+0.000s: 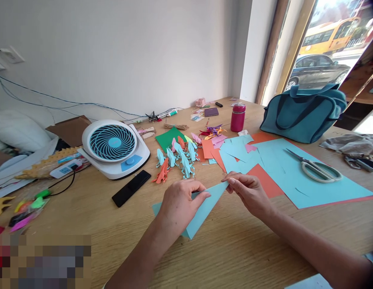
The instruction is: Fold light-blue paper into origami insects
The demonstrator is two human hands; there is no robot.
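A folded sheet of light blue paper is held up over the wooden table between both hands. My left hand is closed on its left part, thumb on the near face and fingers behind the upper edge. At the upper right corner, my right hand pinches the pointed tip between thumb and fingers. Behind the hands stand several small folded paper figures, light blue ones and an orange one among them. My left palm hides part of the sheet.
Scissors lie on large blue sheets at the right, near a teal bag. A magenta bottle stands at the back. Left of the figures are a black phone and a white fan. Another paper piece lies at the lower right.
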